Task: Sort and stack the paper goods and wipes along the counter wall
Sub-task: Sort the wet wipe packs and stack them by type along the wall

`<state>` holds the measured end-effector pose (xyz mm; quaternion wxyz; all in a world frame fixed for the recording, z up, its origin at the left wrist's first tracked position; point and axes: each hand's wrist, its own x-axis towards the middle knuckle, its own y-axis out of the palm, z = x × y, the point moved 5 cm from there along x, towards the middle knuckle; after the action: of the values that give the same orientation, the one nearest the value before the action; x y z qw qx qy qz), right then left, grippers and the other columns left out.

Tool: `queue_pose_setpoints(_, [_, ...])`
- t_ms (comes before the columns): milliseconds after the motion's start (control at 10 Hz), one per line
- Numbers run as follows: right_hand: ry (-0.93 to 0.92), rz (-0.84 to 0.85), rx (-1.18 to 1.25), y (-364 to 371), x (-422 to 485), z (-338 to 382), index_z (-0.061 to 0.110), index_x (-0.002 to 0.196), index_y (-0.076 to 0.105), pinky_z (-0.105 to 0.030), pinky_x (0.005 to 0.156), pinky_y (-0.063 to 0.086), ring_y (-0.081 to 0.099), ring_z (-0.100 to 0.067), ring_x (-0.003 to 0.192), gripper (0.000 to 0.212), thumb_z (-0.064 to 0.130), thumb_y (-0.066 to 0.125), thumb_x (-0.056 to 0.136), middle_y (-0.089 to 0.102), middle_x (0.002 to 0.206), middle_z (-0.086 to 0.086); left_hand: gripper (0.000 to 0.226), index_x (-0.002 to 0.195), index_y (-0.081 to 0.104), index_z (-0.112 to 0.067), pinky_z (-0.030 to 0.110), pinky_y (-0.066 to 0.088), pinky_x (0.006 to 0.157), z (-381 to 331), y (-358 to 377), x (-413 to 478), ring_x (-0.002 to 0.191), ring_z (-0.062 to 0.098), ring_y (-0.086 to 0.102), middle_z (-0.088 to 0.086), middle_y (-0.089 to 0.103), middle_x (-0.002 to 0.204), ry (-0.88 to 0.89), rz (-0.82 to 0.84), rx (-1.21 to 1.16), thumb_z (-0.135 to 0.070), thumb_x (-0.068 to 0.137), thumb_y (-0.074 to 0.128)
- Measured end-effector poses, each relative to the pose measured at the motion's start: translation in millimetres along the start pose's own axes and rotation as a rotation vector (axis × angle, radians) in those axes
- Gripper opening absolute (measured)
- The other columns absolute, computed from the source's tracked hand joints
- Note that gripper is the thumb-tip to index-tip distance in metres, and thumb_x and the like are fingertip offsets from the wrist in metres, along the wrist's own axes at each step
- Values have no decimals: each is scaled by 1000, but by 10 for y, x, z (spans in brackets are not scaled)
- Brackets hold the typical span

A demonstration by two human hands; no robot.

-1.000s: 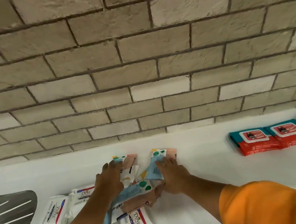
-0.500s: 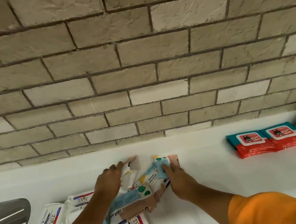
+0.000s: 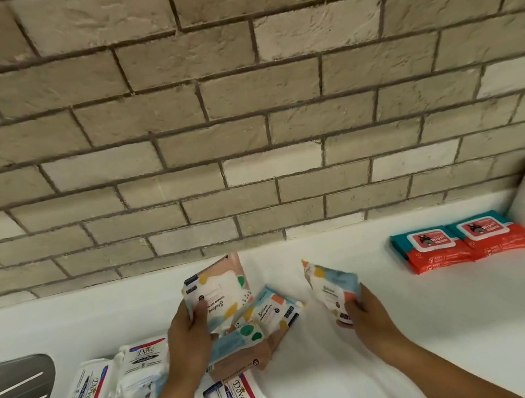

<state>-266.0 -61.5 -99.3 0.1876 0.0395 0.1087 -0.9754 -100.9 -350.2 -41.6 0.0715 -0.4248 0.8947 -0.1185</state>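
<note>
Lifted now, each hand (left (image 3: 188, 341), right (image 3: 369, 317)) grips a patterned pack (image 3: 215, 291) above loose packs (image 3: 265, 317).

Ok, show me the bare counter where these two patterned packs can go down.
Free: the white counter between the right hand and the red-teal wipes packs, and the wide stretch in front of those. Crowded: left of the left hand, Dove packs run to the metal drainboard.

— What's on the white counter (image 3: 365, 371)?
— Dove packs (image 3: 142, 363) left of the left hand (image 3: 187, 343), patterned packs (image 3: 271, 313) between both hands, red-and-teal packs (image 3: 461, 242) beyond the right hand (image 3: 371, 319).
</note>
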Motion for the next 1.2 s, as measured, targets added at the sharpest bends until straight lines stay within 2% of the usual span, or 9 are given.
queue_pose_setpoints(200, [256,86,871,-311,-398,126,14,129,60,-46,77,63,71,-33,103,43,-2,40,95,73,122,-16,33,109,61,-15,56,60,80,130,287,-559,82,38,74,16,75,100,-335,15,-484,-43,104,45])
queue_pose_setpoints(300, [350,80,1015,-441,-567,123,9,126,60,-46,75,64,71,-35,96,50,-3,45,81,73,116,-20,29,115,60,-14,38,62,54,244,458,-879,84,34,71,15,71,112,-379,11,-640,-35,106,42])
queue_pose_setpoints(400, [385,95,999,-519,-666,88,8,125,60,-52,77,63,68,-40,100,48,-4,43,81,72,116,-24,30,131,53,-9,26,60,56,323,547,-1054,90,23,67,16,63,124,-412,32,-696,-25,107,45])
queue_pose_setpoints(600, [448,151,992,-634,-885,18,7,112,62,-52,79,58,67,-40,88,34,7,54,79,73,100,-22,58,101,74,-23,20,58,54,611,462,-1520,91,15,70,-1,75,97,-655,-60,-973,-74,89,48])
queue_pose_setpoints(700, [454,180,885,-691,-883,-77,7,124,60,-44,72,62,73,-33,86,56,2,73,69,73,110,-22,32,110,64,-17,26,58,47,413,746,-1468,101,29,65,6,70,109,-679,-43,-805,-44,100,50])
queue_pose_setpoints(900, [393,121,904,-1107,-793,-89,11,119,62,-37,68,63,72,-30,88,40,2,63,80,74,109,-19,35,123,59,-13,27,57,46,122,837,-1728,106,39,63,13,71,113,-515,-10,-813,-38,101,49])
queue_pose_setpoints(1000, [391,104,904,-1342,-759,-119,12,117,62,-34,64,63,73,-27,85,36,4,62,81,75,105,-17,34,122,58,-11,26,55,41,73,869,-1794,82,33,71,11,75,96,-504,10,-767,-37,101,48])
queue_pose_setpoints(1100, [399,76,826,-1824,-603,-179,12,116,62,-31,60,63,76,-22,76,34,7,62,82,77,96,-11,54,119,61,-7,25,54,40,-162,1036,-1900,58,21,72,11,72,94,-474,88,-746,-49,87,67])
queue_pose_setpoints(1200, [438,50,773,-2207,-389,-256,11,115,62,-32,57,62,77,-22,74,29,5,61,86,77,95,-11,93,113,69,2,23,56,45,-203,1191,-1884,67,18,75,11,76,99,-488,80,-719,-62,49,90])
